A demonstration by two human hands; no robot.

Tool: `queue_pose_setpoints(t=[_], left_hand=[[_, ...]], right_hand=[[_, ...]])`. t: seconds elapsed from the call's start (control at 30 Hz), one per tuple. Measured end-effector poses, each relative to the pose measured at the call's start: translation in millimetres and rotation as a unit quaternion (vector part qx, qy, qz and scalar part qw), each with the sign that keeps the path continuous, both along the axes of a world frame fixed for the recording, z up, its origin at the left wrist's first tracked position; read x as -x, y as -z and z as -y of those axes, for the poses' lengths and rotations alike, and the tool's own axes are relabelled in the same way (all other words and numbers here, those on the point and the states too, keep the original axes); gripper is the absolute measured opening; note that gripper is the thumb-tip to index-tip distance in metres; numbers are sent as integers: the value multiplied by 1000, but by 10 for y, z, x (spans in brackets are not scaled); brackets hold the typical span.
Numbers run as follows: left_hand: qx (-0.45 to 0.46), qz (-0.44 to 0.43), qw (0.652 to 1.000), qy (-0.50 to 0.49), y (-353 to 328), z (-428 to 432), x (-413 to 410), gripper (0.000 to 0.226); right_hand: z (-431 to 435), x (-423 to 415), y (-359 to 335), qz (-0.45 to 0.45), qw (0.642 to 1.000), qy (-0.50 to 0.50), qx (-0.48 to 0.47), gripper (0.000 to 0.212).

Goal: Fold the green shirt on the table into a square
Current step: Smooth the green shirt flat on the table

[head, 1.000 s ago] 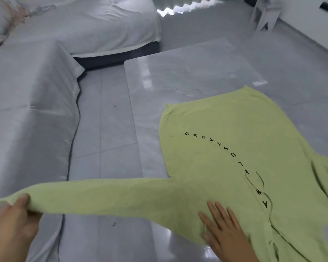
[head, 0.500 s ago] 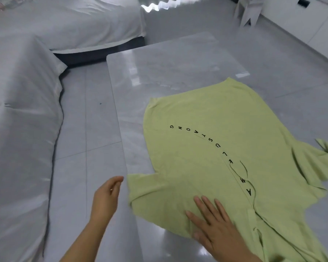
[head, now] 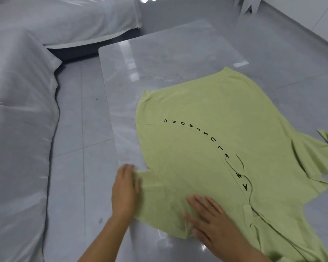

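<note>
Head view: a pale green lettered cotton shirt (head: 206, 129) lies spread on the glossy grey table (head: 159, 59). The left hand (head: 125, 190) and right hand (head: 212, 222), both flat and gripping nothing, press its near edge. The tucked sleeve could slide loose on the slick tabletop.

We see the green shirt (head: 206, 103) spread flat on the tabletop (head: 159, 59), black letters (head: 213, 139) arcing across it beyond our right fingers (head: 203, 203). Its near-left edge meets our left fingers (head: 128, 172); a sleeve (head: 318, 148) lies crumpled far right.
</note>
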State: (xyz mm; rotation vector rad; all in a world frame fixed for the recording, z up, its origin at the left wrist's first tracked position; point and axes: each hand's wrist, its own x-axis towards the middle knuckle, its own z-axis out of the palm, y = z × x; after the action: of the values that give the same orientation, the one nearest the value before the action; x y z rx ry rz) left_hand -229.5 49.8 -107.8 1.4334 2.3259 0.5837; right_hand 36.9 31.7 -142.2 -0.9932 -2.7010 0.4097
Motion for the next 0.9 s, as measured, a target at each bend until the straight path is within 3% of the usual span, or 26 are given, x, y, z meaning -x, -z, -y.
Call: queue_pose_setpoints(t=[0.1,0.17,0.27,0.33,0.43,0.63,0.73,0.83,0.9], left_hand=[[131,-48,987,79,242,180,-42,96],[128,-56,984,110,328,89,164,106],[137,-11,981,140,207,-40,440,98],[106,-46,984,133,138,-48,483,87],[93,-81,982,140,208,44,324,91],[116,-139,968,174,400,64,293,97],[59,-163,967,188,200,119,127,87],[22,-20,986,166,35,346,-364,88],[-13,44,985,167,3,487,-793,85]], right_hand=[[-2,186,74,-2,1000,-15,-8,45],[55,143,152,6,998,-53,-19,46],[109,-34,173,12,994,-94,-45,42],[90,-19,120,9,996,-85,-30,38],[54,268,98,-11,999,-32,-9,40],[100,501,159,64,998,-13,-18,51],[157,444,-12,59,997,33,22,46],[130,147,-249,-1,992,114,53,46],[-7,-289,-305,8,982,184,44,49]])
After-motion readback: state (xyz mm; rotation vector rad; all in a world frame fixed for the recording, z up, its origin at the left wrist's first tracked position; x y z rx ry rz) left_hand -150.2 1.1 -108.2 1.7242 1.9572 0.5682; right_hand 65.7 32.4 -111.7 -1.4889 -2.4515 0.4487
